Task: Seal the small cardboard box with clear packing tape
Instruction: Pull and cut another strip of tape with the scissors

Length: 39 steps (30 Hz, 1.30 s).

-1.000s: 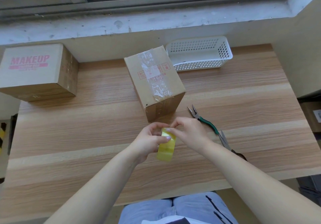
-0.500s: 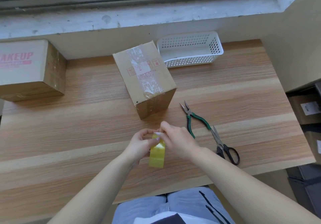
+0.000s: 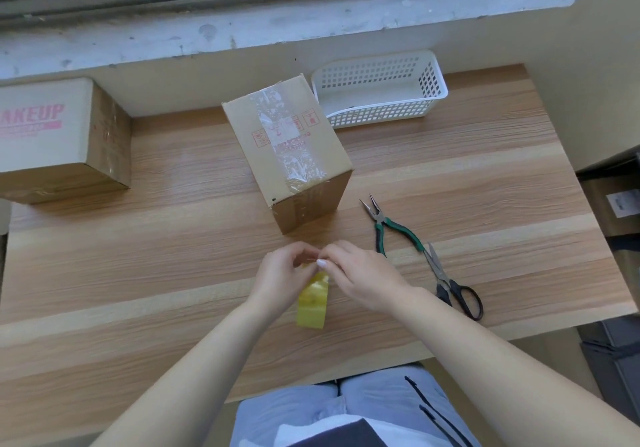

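Holding the roll of packing tape [image 3: 312, 304] on edge in front of the body, the person is bringing both hands together at its top, probably to find and peel up the loose end before anything goes on the box. The left hand [image 3: 282, 273] is gripping the roll from the left, fingers curled over its top to steady it. The right hand [image 3: 360, 276] is pinching at the same top edge with thumb and forefinger, its fingertips touching or nearly touching those of the left. Whether a free end is lifting cannot be made out; the spot is small and blurred. Both forearms are reaching in from the near edge of the wooden table [image 3: 138, 273], converging on the roll.

The small cardboard box [image 3: 325, 155] is standing just beyond the hands, turned at an angle, flaps closed, with a wrinkled strip of clear tape [image 3: 287, 141] running along its top and over the near edge. It is sitting close, seemingly so fresh tape can be drawn straight onto it. Green-handled pliers [image 3: 391, 226] and black-handled scissors [image 3: 450, 283] are lying to the right of the hands, the scissors likely waiting for the cut. A white plastic basket [image 3: 381, 115] is sitting behind the box, and a MAKEUP carton [image 3: 52, 134] is resting at the far left.
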Each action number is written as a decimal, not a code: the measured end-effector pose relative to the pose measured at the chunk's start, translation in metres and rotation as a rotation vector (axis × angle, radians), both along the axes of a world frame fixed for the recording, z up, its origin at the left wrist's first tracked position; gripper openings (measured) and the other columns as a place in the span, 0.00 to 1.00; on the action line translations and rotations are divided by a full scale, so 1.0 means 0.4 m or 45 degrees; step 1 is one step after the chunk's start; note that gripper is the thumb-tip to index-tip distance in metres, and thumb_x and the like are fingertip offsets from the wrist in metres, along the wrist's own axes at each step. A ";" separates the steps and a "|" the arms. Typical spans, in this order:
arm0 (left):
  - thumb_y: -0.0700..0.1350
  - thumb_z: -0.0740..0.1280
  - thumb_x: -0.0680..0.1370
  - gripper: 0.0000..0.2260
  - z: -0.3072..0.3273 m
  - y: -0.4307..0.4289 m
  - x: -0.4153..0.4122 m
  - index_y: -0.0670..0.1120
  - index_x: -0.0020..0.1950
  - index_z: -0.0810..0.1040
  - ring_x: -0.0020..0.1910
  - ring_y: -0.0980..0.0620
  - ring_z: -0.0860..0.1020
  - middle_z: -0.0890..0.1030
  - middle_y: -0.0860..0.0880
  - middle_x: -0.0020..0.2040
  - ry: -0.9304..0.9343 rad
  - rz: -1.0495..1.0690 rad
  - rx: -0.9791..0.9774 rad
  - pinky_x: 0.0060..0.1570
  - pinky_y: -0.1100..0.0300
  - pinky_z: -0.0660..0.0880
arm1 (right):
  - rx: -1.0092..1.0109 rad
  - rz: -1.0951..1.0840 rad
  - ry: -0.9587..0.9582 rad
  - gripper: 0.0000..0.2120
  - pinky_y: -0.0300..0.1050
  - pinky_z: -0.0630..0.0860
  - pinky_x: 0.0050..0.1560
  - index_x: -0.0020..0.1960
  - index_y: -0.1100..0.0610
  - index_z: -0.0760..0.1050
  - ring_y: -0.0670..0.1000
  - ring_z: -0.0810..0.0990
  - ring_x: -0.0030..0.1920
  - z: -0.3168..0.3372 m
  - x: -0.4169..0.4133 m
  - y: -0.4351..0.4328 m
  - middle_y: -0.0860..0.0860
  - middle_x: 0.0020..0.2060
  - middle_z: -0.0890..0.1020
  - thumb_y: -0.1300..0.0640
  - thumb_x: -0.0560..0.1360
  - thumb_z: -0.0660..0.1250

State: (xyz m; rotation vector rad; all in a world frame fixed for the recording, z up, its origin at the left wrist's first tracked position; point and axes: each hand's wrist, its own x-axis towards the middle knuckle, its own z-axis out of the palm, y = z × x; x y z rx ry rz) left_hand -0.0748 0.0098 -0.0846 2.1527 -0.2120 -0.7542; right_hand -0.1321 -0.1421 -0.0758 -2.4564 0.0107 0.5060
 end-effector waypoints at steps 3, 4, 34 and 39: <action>0.42 0.72 0.72 0.05 0.002 -0.011 0.010 0.50 0.46 0.85 0.46 0.57 0.82 0.85 0.54 0.42 0.002 -0.010 -0.005 0.49 0.58 0.78 | 0.012 -0.048 -0.019 0.16 0.52 0.74 0.48 0.64 0.51 0.70 0.58 0.79 0.54 -0.006 -0.021 -0.009 0.50 0.60 0.77 0.46 0.81 0.52; 0.43 0.73 0.72 0.05 0.003 -0.017 0.012 0.51 0.46 0.85 0.45 0.58 0.82 0.85 0.55 0.41 0.014 0.004 -0.006 0.48 0.60 0.77 | 0.031 -0.089 -0.028 0.17 0.51 0.74 0.49 0.65 0.50 0.70 0.55 0.79 0.55 -0.006 -0.028 -0.013 0.48 0.59 0.79 0.46 0.82 0.53; 0.39 0.78 0.65 0.19 0.002 0.008 0.044 0.58 0.48 0.79 0.58 0.56 0.77 0.79 0.51 0.58 0.242 -0.077 -0.084 0.61 0.53 0.74 | -0.433 -1.185 0.494 0.30 0.53 0.71 0.53 0.62 0.64 0.66 0.62 0.75 0.58 -0.159 -0.330 -0.241 0.62 0.56 0.77 0.47 0.69 0.72; 0.41 0.74 0.71 0.07 0.001 -0.004 0.040 0.53 0.43 0.82 0.53 0.56 0.80 0.83 0.55 0.49 0.209 0.028 -0.060 0.55 0.58 0.75 | -0.400 -1.186 0.475 0.23 0.50 0.69 0.41 0.58 0.63 0.64 0.64 0.79 0.50 -0.152 -0.326 -0.234 0.63 0.47 0.81 0.52 0.72 0.69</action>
